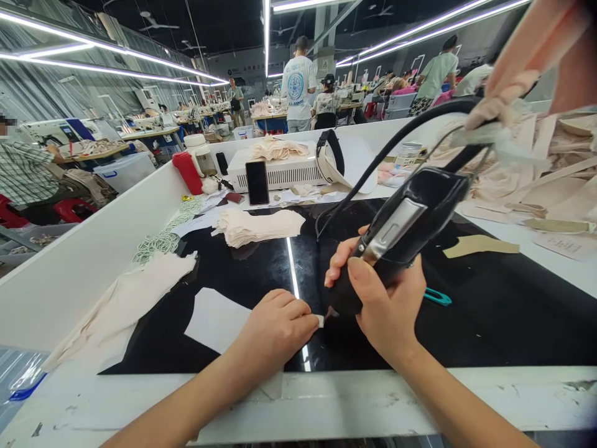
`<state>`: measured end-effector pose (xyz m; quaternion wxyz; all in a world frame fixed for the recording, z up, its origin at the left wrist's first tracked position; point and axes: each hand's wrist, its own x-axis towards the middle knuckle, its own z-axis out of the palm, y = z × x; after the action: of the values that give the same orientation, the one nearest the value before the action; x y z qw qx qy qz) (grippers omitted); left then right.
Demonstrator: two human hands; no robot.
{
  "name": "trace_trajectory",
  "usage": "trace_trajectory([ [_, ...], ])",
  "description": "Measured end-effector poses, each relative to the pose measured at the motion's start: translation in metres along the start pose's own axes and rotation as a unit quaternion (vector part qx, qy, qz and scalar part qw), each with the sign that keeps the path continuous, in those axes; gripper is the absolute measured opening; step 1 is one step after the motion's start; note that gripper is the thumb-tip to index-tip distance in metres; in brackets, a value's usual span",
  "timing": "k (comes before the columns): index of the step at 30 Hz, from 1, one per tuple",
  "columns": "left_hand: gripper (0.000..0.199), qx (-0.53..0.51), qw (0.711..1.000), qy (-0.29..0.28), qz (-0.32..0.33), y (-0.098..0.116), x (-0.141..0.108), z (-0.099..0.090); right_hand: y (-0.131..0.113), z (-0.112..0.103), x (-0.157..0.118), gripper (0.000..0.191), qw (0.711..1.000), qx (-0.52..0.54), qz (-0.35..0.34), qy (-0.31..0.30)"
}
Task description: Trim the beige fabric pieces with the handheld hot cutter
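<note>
My right hand [389,298] is wrapped round a black corded hand tool [396,230] with a silver metal plate on its side. The tool tilts, its lower end down near the mat and its cable rising to the upper right. My left hand [277,326] lies low on the black mat [261,274], fingers closed together. From under its fingertips pokes the end of a small white piece [320,321], close to the tool's lower end. Partly beneath this hand lies a flat white shaped piece [217,317]; I cannot tell if it is paper or cloth.
A stack of cream fabric pieces [261,226] lies on the mat. Behind it a phone [258,183] leans against a white vented box [289,177]. A teal snips-like tool [437,297] and a beige piece [480,246] are to the right. More cream cloth [125,305] lies left.
</note>
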<state>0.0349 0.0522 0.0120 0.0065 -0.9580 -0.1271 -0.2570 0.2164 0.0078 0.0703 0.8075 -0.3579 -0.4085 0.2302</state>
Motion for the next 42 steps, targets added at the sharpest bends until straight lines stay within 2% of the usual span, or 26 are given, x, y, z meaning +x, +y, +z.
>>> trace_trajectory([
  [5, 0.033, 0.002, 1.000, 0.004, -0.002, 0.001, 0.002, 0.000, 0.002, 0.001, -0.003, 0.052, 1.000, -0.015, -0.001, 0.004],
  [10, 0.032, -0.006, 1.000, 0.008, -0.001, 0.000, 0.003, -0.001, 0.002, 0.003, -0.002, 0.043, 0.999, -0.043, -0.010, 0.009],
  [20, 0.029, 0.000, 1.000, -0.002, -0.005, -0.001, 0.000, -0.001, 0.001, 0.001, 0.000, 0.046, 1.000, -0.018, -0.011, -0.001],
  [25, 0.030, -0.007, 1.000, 0.008, 0.000, -0.001, 0.001, -0.001, 0.002, 0.003, -0.002, 0.041, 1.000, -0.028, -0.006, 0.003],
  [32, 0.030, -0.021, 1.000, 0.011, 0.003, 0.001, 0.004, -0.010, -0.001, 0.000, -0.005, 0.041, 1.000, -0.021, -0.006, 0.002],
  [42, 0.022, -0.028, 1.000, 0.005, -0.010, 0.004, -0.013, -0.022, -0.004, -0.010, -0.006, 0.046, 1.000, -0.018, -0.006, -0.014],
])
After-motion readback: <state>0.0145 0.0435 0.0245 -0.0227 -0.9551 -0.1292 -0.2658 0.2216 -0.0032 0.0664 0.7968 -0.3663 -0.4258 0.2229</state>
